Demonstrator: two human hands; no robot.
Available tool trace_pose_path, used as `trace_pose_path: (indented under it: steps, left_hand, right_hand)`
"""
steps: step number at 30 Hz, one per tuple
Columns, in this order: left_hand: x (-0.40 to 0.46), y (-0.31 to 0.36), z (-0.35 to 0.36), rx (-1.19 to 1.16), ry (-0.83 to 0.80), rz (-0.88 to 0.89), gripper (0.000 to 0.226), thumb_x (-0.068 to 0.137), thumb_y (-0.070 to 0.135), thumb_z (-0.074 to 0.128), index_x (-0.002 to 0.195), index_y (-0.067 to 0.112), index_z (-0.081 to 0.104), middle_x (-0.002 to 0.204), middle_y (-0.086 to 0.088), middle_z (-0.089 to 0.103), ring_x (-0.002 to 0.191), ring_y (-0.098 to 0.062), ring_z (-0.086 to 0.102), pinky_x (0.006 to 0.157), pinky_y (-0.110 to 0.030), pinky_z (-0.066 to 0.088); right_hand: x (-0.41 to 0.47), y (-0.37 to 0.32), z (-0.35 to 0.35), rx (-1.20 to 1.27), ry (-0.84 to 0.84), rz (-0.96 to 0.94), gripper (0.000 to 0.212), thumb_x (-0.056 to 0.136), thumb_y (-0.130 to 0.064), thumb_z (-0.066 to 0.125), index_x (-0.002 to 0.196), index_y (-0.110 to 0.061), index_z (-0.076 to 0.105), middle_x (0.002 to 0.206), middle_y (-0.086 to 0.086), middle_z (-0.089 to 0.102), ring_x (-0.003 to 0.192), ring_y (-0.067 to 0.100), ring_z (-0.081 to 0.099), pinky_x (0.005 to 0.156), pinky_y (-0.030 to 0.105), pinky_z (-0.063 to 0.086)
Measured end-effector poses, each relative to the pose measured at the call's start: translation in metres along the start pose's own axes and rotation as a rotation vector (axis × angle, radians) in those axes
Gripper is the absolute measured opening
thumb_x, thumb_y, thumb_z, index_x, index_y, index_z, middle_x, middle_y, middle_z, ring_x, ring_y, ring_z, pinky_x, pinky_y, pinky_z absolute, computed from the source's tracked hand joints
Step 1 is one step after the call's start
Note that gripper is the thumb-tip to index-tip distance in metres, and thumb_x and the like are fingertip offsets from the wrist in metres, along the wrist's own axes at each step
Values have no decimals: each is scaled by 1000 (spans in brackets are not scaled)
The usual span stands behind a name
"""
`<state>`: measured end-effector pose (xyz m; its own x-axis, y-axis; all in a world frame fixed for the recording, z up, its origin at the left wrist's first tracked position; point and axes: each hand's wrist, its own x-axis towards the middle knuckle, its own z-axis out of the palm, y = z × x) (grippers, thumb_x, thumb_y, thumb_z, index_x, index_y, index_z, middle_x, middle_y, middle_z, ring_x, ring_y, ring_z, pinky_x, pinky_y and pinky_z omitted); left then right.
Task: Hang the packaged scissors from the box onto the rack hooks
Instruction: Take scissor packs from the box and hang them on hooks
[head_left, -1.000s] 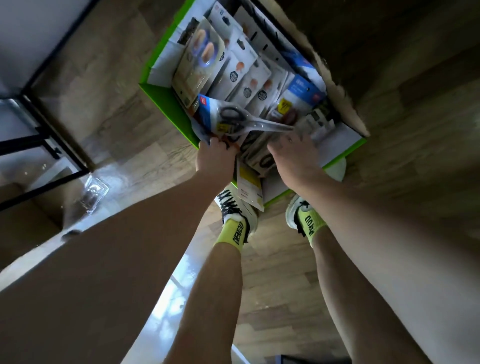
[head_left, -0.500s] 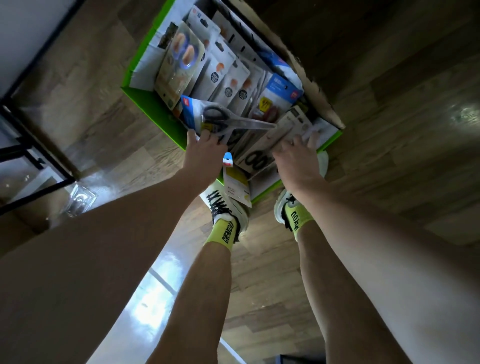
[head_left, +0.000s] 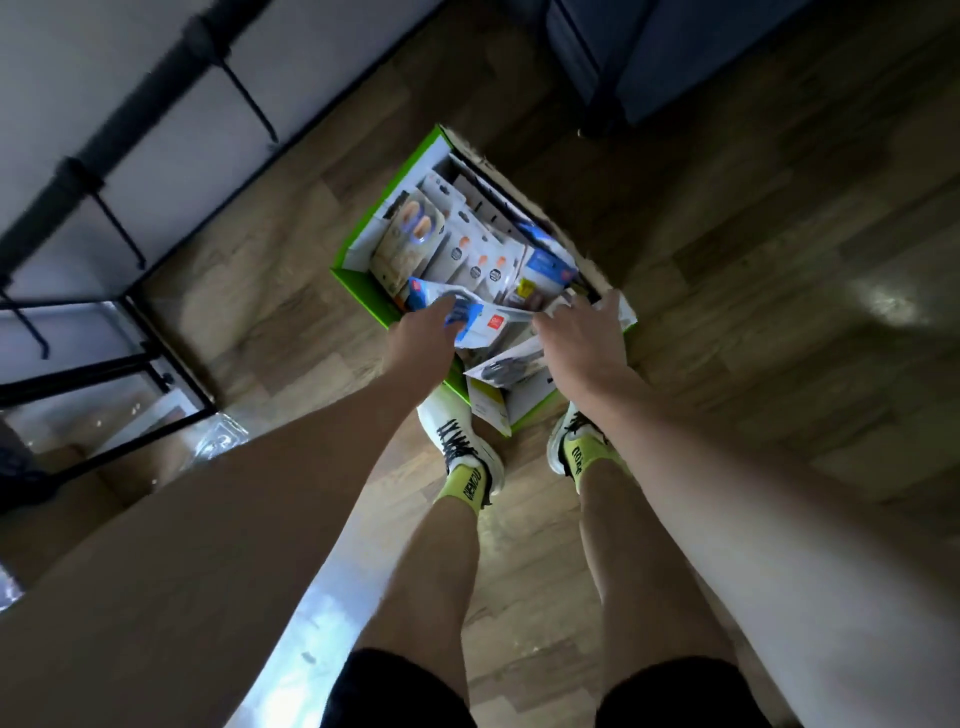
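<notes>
A green-sided cardboard box (head_left: 363, 291) stands on the floor in front of my feet, packed with several packaged scissors (head_left: 467, 249). My left hand (head_left: 421, 340) grips the left end of a blue-and-white scissors package (head_left: 485, 325) lifted above the box's near part. My right hand (head_left: 584, 338) hovers over the box's near right corner with its fingers spread, its thumb at that package's right edge. Below it a white package with dark scissors (head_left: 506, 366) lies tilted, partly under the hand. The rack (head_left: 130, 111), a black bar with thin hooks (head_left: 254, 106), runs along the upper left.
A black metal frame with glass shelves (head_left: 104, 384) stands at the left. A clear plastic blister (head_left: 221, 441) lies on the wood floor beside it. Dark furniture (head_left: 675, 57) stands beyond the box. My feet in white shoes (head_left: 460, 441) touch the box's near edge.
The view has pulled back and up from the box, bringing the rack hooks into sight. My left hand has lifted its package and my right hand has shifted toward the box's right corner.
</notes>
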<state>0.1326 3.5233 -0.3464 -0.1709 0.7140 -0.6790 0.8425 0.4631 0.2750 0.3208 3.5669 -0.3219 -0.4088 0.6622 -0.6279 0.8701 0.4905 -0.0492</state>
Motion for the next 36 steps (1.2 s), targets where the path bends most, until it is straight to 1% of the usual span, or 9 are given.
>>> trace_pose_path:
  steps: [4,13,17,20,22,24,26,29,36]
  left_hand:
    - [-43,25,-68,-127,75,-58,37,99,32,48,133,17,49,118,-16,63,109,-37,57,88,-46,49]
    - [-160,79,-226,-345,262,-47,30,94,27,59,121,15,60,112,-11,66,103,-31,60,77,-29,40]
    - [-210,91,-294,-368,348,8,26,94,23,58,117,12,61,107,-13,67,101,-32,60,71,-27,35]
    - [-241,97,-342,-397,414,35,28,94,23,59,120,11,62,109,-13,67,101,-31,61,71,-28,36]
    - [-262,98,-369,-410,452,50,30,93,22,61,121,11,63,109,-13,68,100,-32,62,73,-29,40]
    - [-282,98,-393,-458,487,76,30,91,21,62,120,14,65,107,-12,69,99,-32,63,78,-33,48]
    - [-300,98,-414,-476,524,91,30,90,19,62,120,15,65,106,-12,69,97,-31,64,77,-33,50]
    - [-323,99,-441,-462,598,71,29,91,18,61,119,10,63,103,-14,66,92,-32,62,70,-33,46]
    - [-372,95,-472,-497,725,-18,27,93,16,60,119,8,61,103,-11,65,91,-27,63,74,-37,55]
  right_hand:
    - [-39,-1,-71,-30,81,-14,27,86,-5,52,102,-25,61,92,-2,66,102,25,57,98,51,31]
    - [-140,-20,-260,-151,145,42,27,91,-11,50,95,-32,67,89,-6,67,112,25,48,107,57,15]
    - [-184,-35,-335,-231,262,-21,29,92,-7,46,79,-28,62,63,-7,45,103,24,54,114,55,14]
    - [-211,-52,-382,-274,263,-80,22,85,-13,58,67,-23,53,61,-6,49,86,21,63,108,48,29]
    - [-229,-60,-408,-257,363,-142,26,63,-17,80,54,-20,56,53,-3,56,62,20,64,87,42,47]
    - [-239,-67,-429,-252,383,-195,9,72,-17,75,77,-21,69,74,1,69,75,24,68,77,33,46]
    - [-246,-72,-445,-224,350,-235,22,89,-10,54,107,-20,62,104,4,69,100,27,66,77,32,43]
    - [-254,-79,-472,-132,332,-274,15,94,-8,46,103,-20,50,114,11,63,105,31,61,70,33,35]
    - [-259,-91,-528,177,34,-456,64,78,-16,80,134,-10,51,133,5,53,116,25,54,90,31,48]
